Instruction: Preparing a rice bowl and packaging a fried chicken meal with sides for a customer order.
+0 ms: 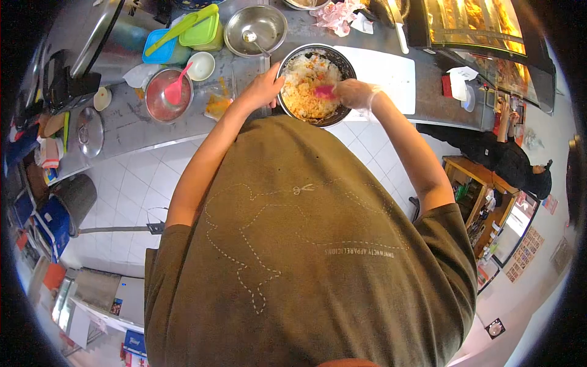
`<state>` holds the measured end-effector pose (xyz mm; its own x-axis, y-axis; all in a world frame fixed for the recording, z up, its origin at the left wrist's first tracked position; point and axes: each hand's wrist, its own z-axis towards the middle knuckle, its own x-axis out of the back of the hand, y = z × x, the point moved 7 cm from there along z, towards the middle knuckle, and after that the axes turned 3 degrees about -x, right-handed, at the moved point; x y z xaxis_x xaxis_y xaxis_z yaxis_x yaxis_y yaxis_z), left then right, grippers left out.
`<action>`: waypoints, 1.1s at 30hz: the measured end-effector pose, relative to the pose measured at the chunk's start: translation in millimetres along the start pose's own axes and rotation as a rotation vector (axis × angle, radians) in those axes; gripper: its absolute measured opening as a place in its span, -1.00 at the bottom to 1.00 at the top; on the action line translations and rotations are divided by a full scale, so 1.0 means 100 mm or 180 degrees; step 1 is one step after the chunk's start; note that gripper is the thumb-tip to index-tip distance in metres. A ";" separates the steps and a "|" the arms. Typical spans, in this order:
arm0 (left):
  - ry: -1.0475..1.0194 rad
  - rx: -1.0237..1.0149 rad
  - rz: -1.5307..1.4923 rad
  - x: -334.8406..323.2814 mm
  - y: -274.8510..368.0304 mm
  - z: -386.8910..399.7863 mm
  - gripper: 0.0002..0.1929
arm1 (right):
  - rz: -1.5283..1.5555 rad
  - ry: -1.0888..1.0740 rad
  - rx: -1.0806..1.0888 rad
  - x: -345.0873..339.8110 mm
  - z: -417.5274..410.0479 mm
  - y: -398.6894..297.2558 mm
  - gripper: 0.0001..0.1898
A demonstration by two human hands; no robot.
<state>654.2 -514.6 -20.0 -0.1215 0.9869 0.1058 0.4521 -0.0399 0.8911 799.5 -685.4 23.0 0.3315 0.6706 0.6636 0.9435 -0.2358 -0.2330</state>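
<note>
A dark-lined metal pot [347,62] stands at the front edge of the counter. White rice mixed with orange bits [306,85] fills much of it. My left hand [265,87] grips the pot's left rim. My right hand [355,95], in what looks like a clear plastic glove, is over the pot's right side. It holds a pink spatula [324,92], whose blade is in the rice; the handle is hidden by my fingers. Beneath and to the right of the pot lies a white cutting board [390,78].
Left of the pot are a steel bowl with a spoon [234,34], a reddish-coated bowl [156,103] with a pink spatula, and a small white bowl [201,66]. A knife [402,39] lies at the back right near a lit glass display case [477,34]. Another person [497,153] stands far right.
</note>
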 end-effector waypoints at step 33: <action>-0.0119 -0.0140 -0.0068 0.04 0.01 0.06 -0.42 | 0.2028 -0.0667 -0.0247 -0.47 0.63 -0.57 -0.77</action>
<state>659.6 -509.5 -21.3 -0.0971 0.9928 0.0708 0.4103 -0.0249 0.9116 730.6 -659.0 -39.9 0.8237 0.5041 0.2598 0.5634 -0.6751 -0.4763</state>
